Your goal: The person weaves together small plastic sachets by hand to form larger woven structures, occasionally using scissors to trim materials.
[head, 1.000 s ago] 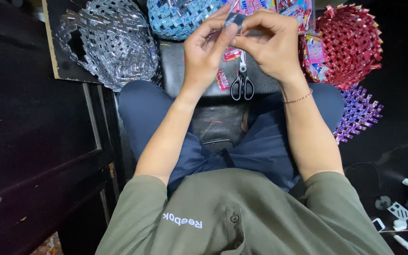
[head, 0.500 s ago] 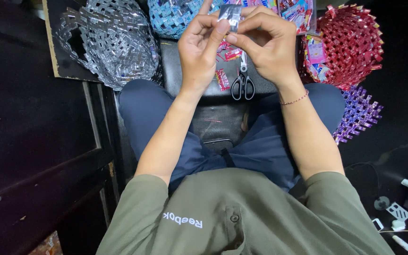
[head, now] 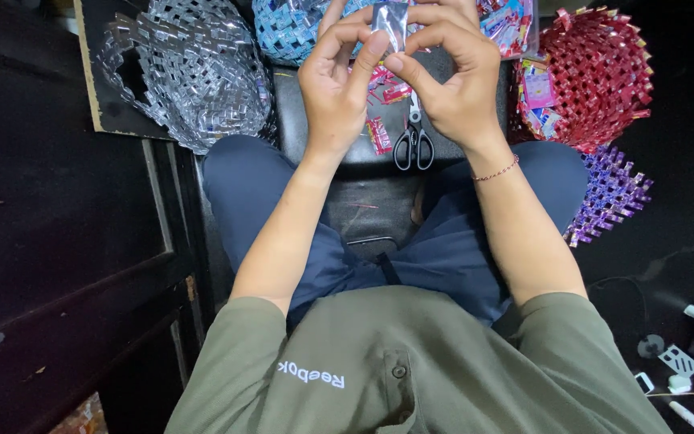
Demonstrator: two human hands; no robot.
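Observation:
Both of my hands are raised over my lap and pinch one small silver foil wrapper strip point(head: 390, 19) between them. My left hand point(head: 337, 84) grips its left edge with thumb and forefinger. My right hand point(head: 453, 79) holds the right edge, thumb pressed under the strip. Black-handled scissors point(head: 414, 143) lie on the dark stool top point(head: 315, 120) just below my hands, beside loose pink wrapper pieces point(head: 378, 133).
Woven wrapper baskets ring the stool: a silver one point(head: 190, 68) at left, a blue one point(head: 287, 28) at top, a red one point(head: 600, 72) at right and a purple piece point(head: 608, 197) below it. A dark cabinet point(head: 58, 241) stands at left. Small white items point(head: 676, 370) lie on the floor at right.
My hands have lifted slightly toward the top of the view and the strip now stands upright between my fingertips, more unfolded than before.

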